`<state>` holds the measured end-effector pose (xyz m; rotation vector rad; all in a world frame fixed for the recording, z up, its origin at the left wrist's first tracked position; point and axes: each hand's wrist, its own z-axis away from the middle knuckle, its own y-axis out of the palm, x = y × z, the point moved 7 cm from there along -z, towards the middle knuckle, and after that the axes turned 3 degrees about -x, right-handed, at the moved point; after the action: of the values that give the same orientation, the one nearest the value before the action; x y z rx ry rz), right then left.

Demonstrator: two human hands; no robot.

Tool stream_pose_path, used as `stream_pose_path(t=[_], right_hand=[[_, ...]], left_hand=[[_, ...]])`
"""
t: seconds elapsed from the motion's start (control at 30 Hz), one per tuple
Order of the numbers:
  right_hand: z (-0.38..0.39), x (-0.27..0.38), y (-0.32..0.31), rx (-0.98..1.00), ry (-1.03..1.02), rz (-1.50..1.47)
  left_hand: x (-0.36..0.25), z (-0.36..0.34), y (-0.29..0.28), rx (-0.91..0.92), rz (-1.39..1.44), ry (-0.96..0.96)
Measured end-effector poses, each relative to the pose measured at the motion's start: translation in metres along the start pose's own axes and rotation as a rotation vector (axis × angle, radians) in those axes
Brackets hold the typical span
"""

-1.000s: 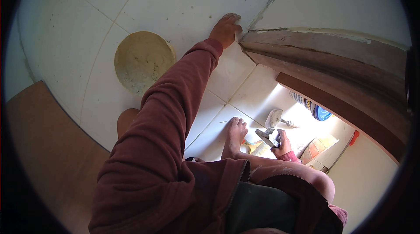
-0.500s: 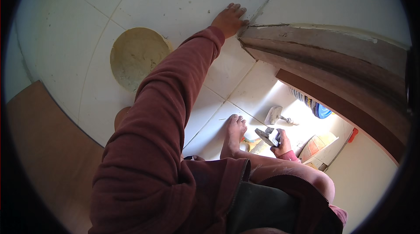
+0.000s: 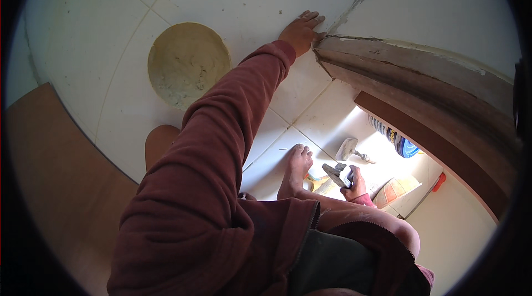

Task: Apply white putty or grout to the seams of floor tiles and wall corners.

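Head view shows me the left hand (image 3: 302,33) splayed beside the frame (image 3: 410,66) and the right hand (image 3: 356,183) gripping a grey tool (image 3: 336,174).

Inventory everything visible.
paste tub: 1, cream, upper left
floor: 1, white, beneath
wall: 1, white, upper right
frame: 1, brown, right
board: 1, brown, below frame
panel: 1, brown, lower left
scraper: 1, grey, near foot
container: 1, blue-lidded, by board
wedge: 1, orange, lower right
red item: 1, far right
yellow item: 1, near foot
tool: 1, grey, held
right foot: 1, bare, centre
left hand: 1, maroon-sleeved, near frame
right hand: 1, red-sleeved, holding tool
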<state>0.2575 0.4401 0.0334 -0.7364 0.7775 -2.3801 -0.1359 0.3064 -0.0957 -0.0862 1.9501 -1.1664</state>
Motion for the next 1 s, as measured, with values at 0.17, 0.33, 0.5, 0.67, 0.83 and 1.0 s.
stream_pose_path(t=[0.17,0.33,0.5,0.67,0.83,1.0], right_hand=[[-0.006,0.018,-0.004,0.038,0.021,0.075],[-0.005,0.019,-0.003,0.015,-0.052,0.069],[-0.004,0.021,0.000,0.060,-0.009,0.088],[-0.003,0.019,0.000,0.027,-0.089,0.054],[-0.002,0.019,0.002,0.069,0.037,0.062],[-0.003,0.030,0.002,0.039,-0.024,0.108]], left_hand=[[-0.008,0.026,-0.012,-0.070,-0.046,-0.043],[0.001,0.035,-0.011,0.031,0.057,-0.101],[-0.008,0.028,-0.019,-0.233,0.082,-0.171],[-0.001,0.035,-0.009,-0.131,0.079,-0.103],[-0.013,0.033,-0.016,-0.210,0.038,-0.165],[-0.008,0.042,-0.016,-0.072,0.035,-0.157]])
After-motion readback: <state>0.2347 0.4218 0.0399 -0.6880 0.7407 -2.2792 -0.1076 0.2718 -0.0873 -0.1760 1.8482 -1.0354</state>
